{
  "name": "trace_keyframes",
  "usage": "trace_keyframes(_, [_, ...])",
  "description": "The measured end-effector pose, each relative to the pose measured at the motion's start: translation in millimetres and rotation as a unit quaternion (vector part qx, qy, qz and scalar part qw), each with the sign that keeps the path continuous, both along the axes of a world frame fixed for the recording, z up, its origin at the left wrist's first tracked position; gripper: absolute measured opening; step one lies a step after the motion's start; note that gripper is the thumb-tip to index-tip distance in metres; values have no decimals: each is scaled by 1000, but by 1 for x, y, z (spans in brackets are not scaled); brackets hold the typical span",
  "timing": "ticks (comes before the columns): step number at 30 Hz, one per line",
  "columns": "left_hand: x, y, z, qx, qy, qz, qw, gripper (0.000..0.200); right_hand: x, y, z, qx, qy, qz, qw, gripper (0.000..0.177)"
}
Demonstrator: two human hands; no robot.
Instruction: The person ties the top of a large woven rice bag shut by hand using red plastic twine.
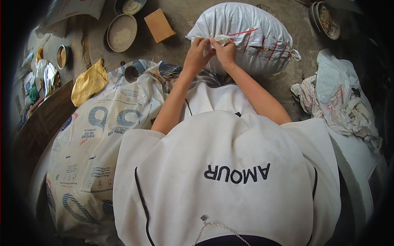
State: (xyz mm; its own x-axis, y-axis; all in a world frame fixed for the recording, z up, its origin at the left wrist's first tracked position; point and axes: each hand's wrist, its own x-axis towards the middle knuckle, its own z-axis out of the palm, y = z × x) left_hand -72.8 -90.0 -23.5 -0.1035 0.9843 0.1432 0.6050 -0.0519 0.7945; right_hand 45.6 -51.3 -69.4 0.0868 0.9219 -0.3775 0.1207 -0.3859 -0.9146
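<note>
A stuffed white woven sack (254,30) lies on the floor before me, with red string stitched across its side and a knotted tuft at its right end. At the sack's left end, my left hand (199,55) pinches a gathered bit of white material. My right hand (224,51) is closed on the same bunched material, its fingertips touching or nearly touching those of my left. A red strand runs along the sack from near my right hand. The fingers cover most of what they grip, so its fine detail is hidden.
Left of me lies a large printed plastic sack (90,135) with a yellow cloth piece (89,83) beside it. Bowls of pale powder (122,33) and a tan block (159,26) sit ahead. Crumpled white sacks (338,88) and stacked bowls (326,20) are on the right.
</note>
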Motion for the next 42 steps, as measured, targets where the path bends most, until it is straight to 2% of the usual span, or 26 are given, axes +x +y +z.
trace_keyframes(2, [-5, 9, -12, -46, 12, -50, 998, 38, 3, 5, 9, -11, 1, 41, 999, 29])
trace_keyframes(3, [-11, 20, -15, -92, 7, -68, 993, 32, 3, 6, 20, -33, 87, 38, 995, 30])
trace_keyframes(4, [-16, 26, -17, -93, 4, -64, 994, 32, 5, 9, 25, -35, 84, 42, 995, 30])
trace_keyframes(6, [-26, 33, -17, -102, -8, -105, 989, 26, 11, 18, 37, -125, 268, 31, 955, 29])
trace_keyframes(7, [-27, 32, -10, -146, -52, -72, 985, 22, 14, 25, 47, -135, 266, 54, 953, 26])
trace_keyframes(8, [-29, 32, -8, -148, -50, -70, 985, 22, 18, 29, 44, -137, 269, 56, 952, 26])
trace_keyframes(10, [-27, 32, -14, -216, -52, -42, 974, 21, 30, 42, 32, -29, 62, 200, 977, 23])
trace_keyframes(11, [-25, 30, -17, -217, -54, -42, 974, 21, 37, 46, 28, -46, 58, 228, 971, 22])
trace_keyframes(12, [-24, 28, -21, -218, -100, -20, 971, 23, 39, 47, 29, -45, 58, 228, 971, 22])
trace_keyframes(13, [-24, 27, -26, -220, -146, 2, 965, 25, 40, 48, 30, -37, 136, 177, 974, 22])
trace_keyframes(14, [-24, 27, -31, -221, -145, 3, 965, 25, 42, 47, 31, -30, 213, 124, 969, 21])
trace_keyframes(15, [-22, 28, -32, -222, -131, 9, 966, 25, 47, 50, 34, -52, 234, 93, 966, 20])
trace_keyframes(18, [-20, 26, -34, -227, -114, 25, 967, 26, 63, 60, 42, -66, 272, 65, 958, 20])
trace_keyframes(20, [-18, 25, -34, -230, -111, 32, 966, 28, 76, 56, 44, -70, 248, 92, 962, 22])
trace_keyframes(22, [-19, 21, -40, -249, -196, 58, 947, 29, 89, 41, 35, -91, 253, 109, 957, 23])
trace_keyframes(23, [-18, 21, -41, -249, -197, 59, 946, 29, 95, 31, 31, -91, 252, 109, 957, 23])
trace_keyframes(28, [-16, 23, -37, -237, -124, 46, 962, 28, 94, 8, 25, -117, 297, 55, 946, 21])
trace_keyframes(32, [-4, 27, -18, -184, -132, 24, 974, 36, 94, 12, 21, -134, 322, 44, 936, 19])
trace_keyframes(34, [0, 31, -7, -18, 4, 54, 998, 48, 93, 12, 24, -148, 291, 35, 945, 20])
trace_keyframes(35, [4, 32, -2, -18, 5, 53, 998, 48, 91, 12, 26, -148, 292, 33, 944, 20])
trace_keyframes(37, [17, 31, 15, 32, 137, 81, 987, 47, 89, 11, 27, -92, 224, 98, 965, 21])
trace_keyframes(38, [17, 28, 23, 34, 137, 79, 987, 47, 88, 12, 29, -90, 224, 96, 966, 21])
trace_keyframes(40, [15, 22, 33, 105, 283, -128, 945, 46, 87, 15, 40, -72, 182, 108, 975, 22])
trace_keyframes(42, [8, 18, 26, 97, 298, -170, 934, 44, 85, 21, 46, -65, 171, 109, 977, 22])
